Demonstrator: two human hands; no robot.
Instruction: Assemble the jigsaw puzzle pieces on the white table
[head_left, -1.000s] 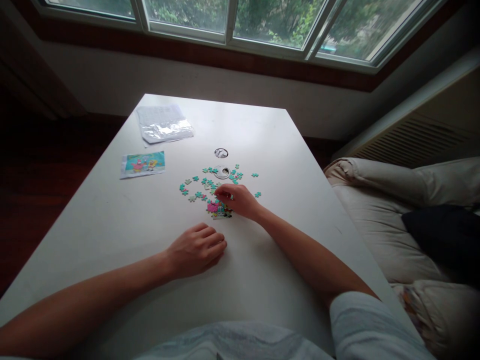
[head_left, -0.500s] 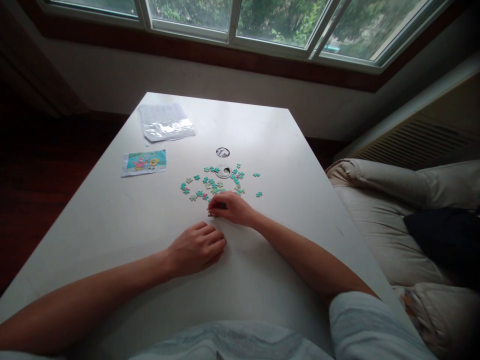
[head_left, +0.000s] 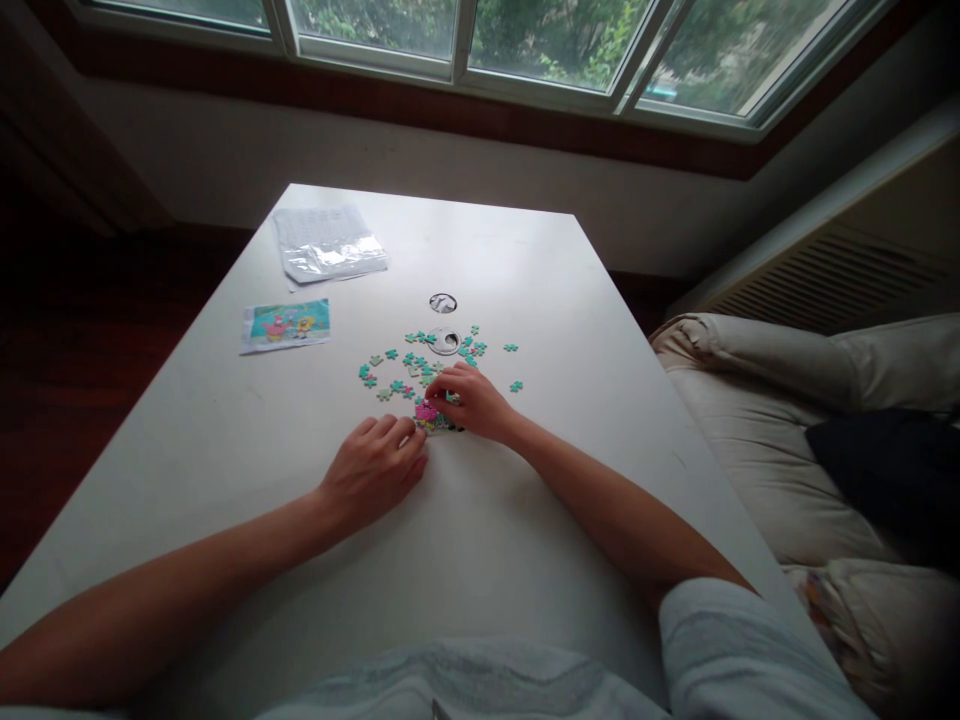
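Observation:
Several small teal jigsaw pieces [head_left: 409, 365] lie scattered on the white table [head_left: 525, 280]. A small joined patch of puzzle [head_left: 429, 414], pink and yellow, sits at their near edge. My right hand [head_left: 472, 400] rests on that patch with fingers curled and pinched together; what they hold is too small to name. My left hand [head_left: 375, 465] lies on the table just left of the patch, fingers extended flat toward it, holding nothing.
A cartoon reference picture [head_left: 286, 325] and a clear plastic bag [head_left: 328, 247] lie at the far left of the table. Two round cable holes [head_left: 443, 303] sit behind the pieces. A beige sofa [head_left: 810, 420] with a dark cushion [head_left: 885, 465] stands right. Windows run behind.
My left hand slid forward toward the joined patch and its fingers stretched out. My right hand pulled back, uncovering the patch's pink part, and stays pinched at it.

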